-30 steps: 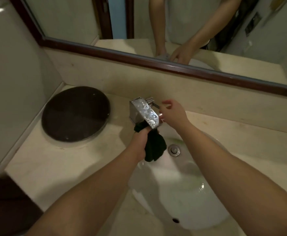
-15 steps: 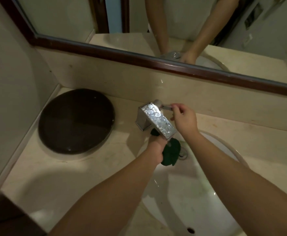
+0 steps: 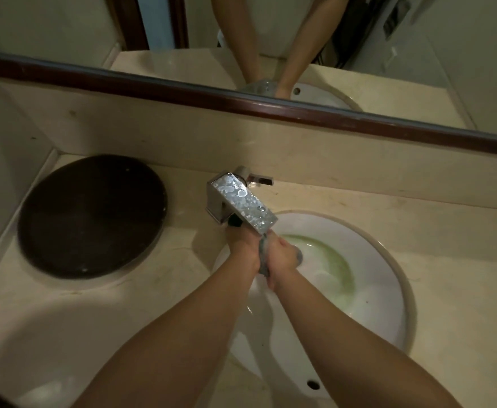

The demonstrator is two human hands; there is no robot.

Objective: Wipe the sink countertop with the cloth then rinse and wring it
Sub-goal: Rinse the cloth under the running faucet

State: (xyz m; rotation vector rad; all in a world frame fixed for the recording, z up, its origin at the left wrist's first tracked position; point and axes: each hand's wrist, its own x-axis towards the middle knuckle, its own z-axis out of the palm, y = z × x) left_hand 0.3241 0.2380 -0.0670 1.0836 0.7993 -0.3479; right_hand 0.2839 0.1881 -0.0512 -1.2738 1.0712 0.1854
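Observation:
Both of my hands are pressed together under the spout of the chrome faucet (image 3: pixel 241 203), above the white sink basin (image 3: pixel 382 278). My left hand (image 3: pixel 242 248) and my right hand (image 3: pixel 281 257) squeeze the dark cloth (image 3: pixel 263 260) between them. Only a thin grey strip of cloth shows between the palms, and a dark bit pokes out under the spout. Greenish water swirls in the basin to the right of my hands. The beige countertop (image 3: pixel 102 313) surrounds the sink.
A round dark brown lid (image 3: pixel 91 216) sits on the counter to the left. The faucet lever (image 3: pixel 260 181) points right behind the spout. A mirror with a dark wooden frame (image 3: pixel 270 108) runs above the backsplash. An overflow hole (image 3: pixel 313 384) marks the basin's near wall.
My right hand left the faucet lever and came down onto the cloth beside my left hand. Greenish water now runs in the basin. The camera tilted lower.

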